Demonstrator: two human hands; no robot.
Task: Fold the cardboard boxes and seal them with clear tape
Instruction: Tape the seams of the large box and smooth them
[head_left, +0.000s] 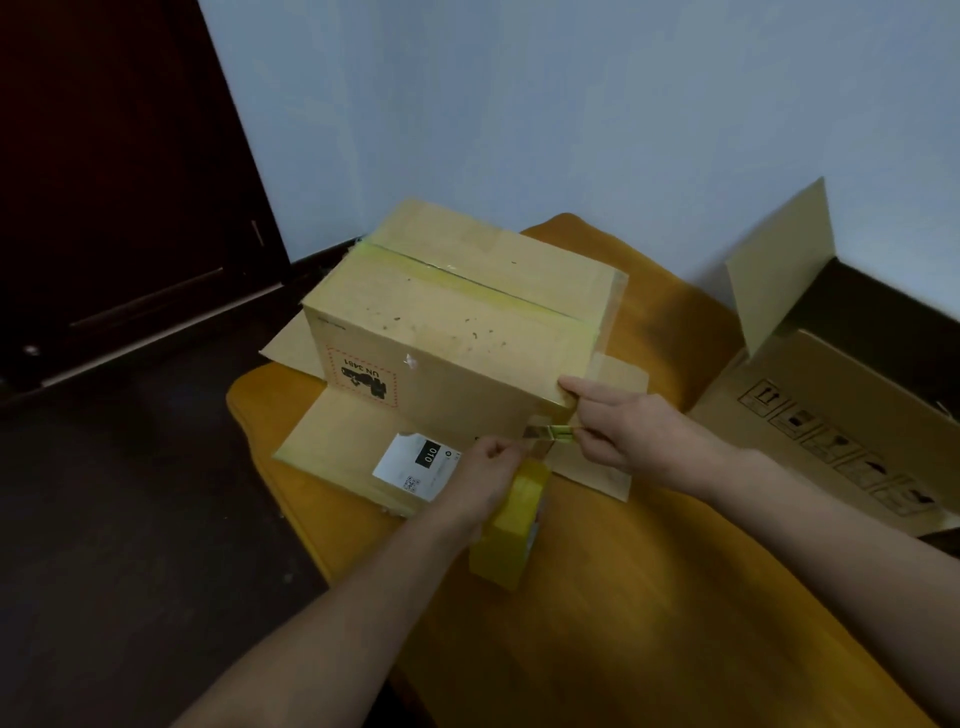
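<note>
My left hand (485, 467) grips the tape roll (511, 525), my right hand (626, 428) pinches the strip (551, 432) stretched sideways between them, just below the lower-right corner of the box (457, 332) at centre frame, right hand closer.

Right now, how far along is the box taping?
Done: the box is taped along its top seam. In hand: left hand and right hand stretch tape from the roll by its near corner. Left: its lower flaps lie open; the second box has a flap up.
</note>
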